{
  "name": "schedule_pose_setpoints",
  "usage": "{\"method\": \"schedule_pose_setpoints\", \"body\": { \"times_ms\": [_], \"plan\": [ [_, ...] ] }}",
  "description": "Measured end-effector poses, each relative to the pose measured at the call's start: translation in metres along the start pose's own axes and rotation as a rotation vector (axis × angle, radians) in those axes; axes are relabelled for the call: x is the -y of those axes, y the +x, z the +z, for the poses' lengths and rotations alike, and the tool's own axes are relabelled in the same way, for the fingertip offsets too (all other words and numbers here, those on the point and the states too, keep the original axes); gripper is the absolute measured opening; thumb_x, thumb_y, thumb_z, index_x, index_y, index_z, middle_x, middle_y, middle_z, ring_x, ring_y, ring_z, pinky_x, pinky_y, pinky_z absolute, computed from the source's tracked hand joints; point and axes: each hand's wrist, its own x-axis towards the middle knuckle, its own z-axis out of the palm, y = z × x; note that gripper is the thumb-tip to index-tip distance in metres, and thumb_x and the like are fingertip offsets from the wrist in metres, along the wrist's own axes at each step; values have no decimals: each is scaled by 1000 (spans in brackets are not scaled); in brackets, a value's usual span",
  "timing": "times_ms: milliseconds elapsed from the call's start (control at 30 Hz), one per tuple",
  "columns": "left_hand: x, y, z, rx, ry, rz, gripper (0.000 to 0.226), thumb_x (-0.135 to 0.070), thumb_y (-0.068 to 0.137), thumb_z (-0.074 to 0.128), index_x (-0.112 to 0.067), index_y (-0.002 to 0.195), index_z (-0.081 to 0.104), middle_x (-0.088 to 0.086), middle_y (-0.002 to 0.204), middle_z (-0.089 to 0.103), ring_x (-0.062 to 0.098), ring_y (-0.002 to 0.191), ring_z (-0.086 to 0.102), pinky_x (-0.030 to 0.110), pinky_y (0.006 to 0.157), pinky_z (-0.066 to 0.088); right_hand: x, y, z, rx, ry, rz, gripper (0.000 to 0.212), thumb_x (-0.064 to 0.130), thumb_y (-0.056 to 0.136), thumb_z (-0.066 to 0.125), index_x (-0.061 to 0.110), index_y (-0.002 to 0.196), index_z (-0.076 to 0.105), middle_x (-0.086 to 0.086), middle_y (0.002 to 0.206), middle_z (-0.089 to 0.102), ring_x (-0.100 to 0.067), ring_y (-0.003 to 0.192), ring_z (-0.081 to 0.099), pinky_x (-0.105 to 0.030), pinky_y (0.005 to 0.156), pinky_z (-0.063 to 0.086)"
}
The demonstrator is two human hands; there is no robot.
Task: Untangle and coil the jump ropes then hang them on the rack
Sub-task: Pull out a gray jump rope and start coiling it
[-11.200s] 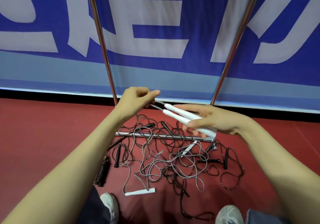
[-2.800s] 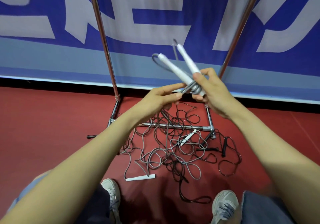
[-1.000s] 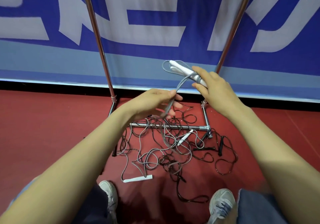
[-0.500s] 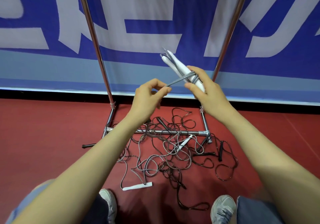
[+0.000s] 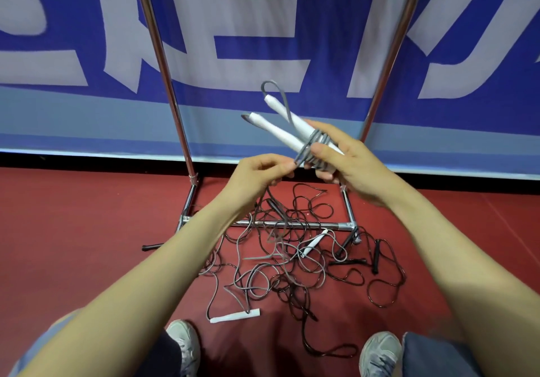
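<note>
banner: blue fabric banner with big white lettering [image 5: 263, 40], one of it, hanging behind both hands
floor: red sports floor [image 5: 73, 230], well below the hands
rack: shiny chrome tube rack [image 5: 292, 224], two uprights, one rising past each hand, plus one low crossbar under them. Top rail is out of shot, so no idea if anything's hung yet
heap: tangled heap of thin grey and black jump ropes [image 5: 292, 265], straight down below the hands, draped over that crossbar
right hand [image 5: 350, 166]: gripping the two handles, thumb lying over the wraps
left hand [image 5: 257, 172]: pinching the cord between thumb and fingertips, almost touching the right thumb
shoes: two grey sneakers [image 5: 182, 338], nearer me than the hands
handles: pair of white tapered plastic handles [image 5: 280, 134], poking up and away from the right hand
cord: grey rubbery cord [image 5: 309, 148], several turns round both handles right at the right thumb, one loop sticking out past the upper tip
what changed: half a second back the left hand had the cord stretched out taut, now it's tucked in against the bundle and the wrap looks fatter. Earlier on those handles were bare
meaning: rope one is coiling up nicely imo, but a blurry grey tail drops from the left hand toward the heap, so not done, not hung
leftovers: two more white handles on the floor [image 5: 235, 316], and I count five black handles [image 5: 375, 257], maybe more buried
</note>
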Motion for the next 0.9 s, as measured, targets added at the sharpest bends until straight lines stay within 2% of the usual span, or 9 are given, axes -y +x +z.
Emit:
{"method": "schedule_pose_setpoints", "body": {
  "times_ms": [167,300,433,533,567,633,733,800,900],
  "plan": [
    [8,-5,0,67,241,85,5,-13,83,72,-17,80,70,-13,69,68,-3,68,58,10,72,43,-2,-3,13,-77,28,25,35,46,82,55,31,113,64,-15,78,47,-7,47,36,-15,42,30],
    [7,-10,-3,110,284,21,15,-23,84,72,-10,78,69,-3,58,54,8,51,41,18,51,32,-4,1,19,-203,20,26,19,36,92,56,23,93,70,-12,64,45,-8,45,34,-19,39,27],
    [7,-12,-12,96,392,-90,41,-48,79,67,-9,68,68,4,53,36,14,51,29,28,54,25,-1,0,16,-138,-14,-3,17,27,96,56,26,109,67,-5,61,49,-8,47,40,-19,40,33],
    [3,-14,-23,153,305,-71,9,-19,85,68,-11,86,71,-7,68,63,4,64,54,18,69,42,5,-7,20,14,-106,20,19,30,91,60,25,109,60,-1,58,54,-9,45,43,-18,42,37],
    [1,-12,-30,183,369,-72,8,-7,89,63,-11,91,69,-12,70,65,-3,62,56,11,69,43,8,-9,21,69,-93,38,22,32,88,63,22,107,57,1,58,54,-9,45,44,-17,43,36],
    [-11,-12,-35,241,627,-126,14,2,92,55,-9,93,64,-6,66,55,3,51,47,11,62,45,15,-13,21,192,-123,101,32,34,83,67,16,105,51,5,56,53,-8,47,43,-17,45,36],
    [-20,-9,-43,467,525,-97,6,-5,82,69,-9,87,69,2,76,65,4,69,56,19,74,48,11,-17,23,409,-350,273,37,37,82,65,12,101,47,-4,70,57,-16,58,43,-23,51,34],
    [-20,-8,-38,450,582,-27,6,-11,77,77,-12,82,74,-4,80,70,7,76,64,18,76,49,-1,-15,25,511,-647,356,34,44,86,65,18,101,50,-3,80,59,-14,63,45,-25,57,35],
    [-13,-5,-24,291,824,183,6,-17,75,80,-16,79,75,-4,82,71,7,77,63,21,74,47,-13,-9,24,428,-957,289,30,51,90,58,26,107,55,11,81,55,-6,73,51,-25,65,39]
  ]
}}
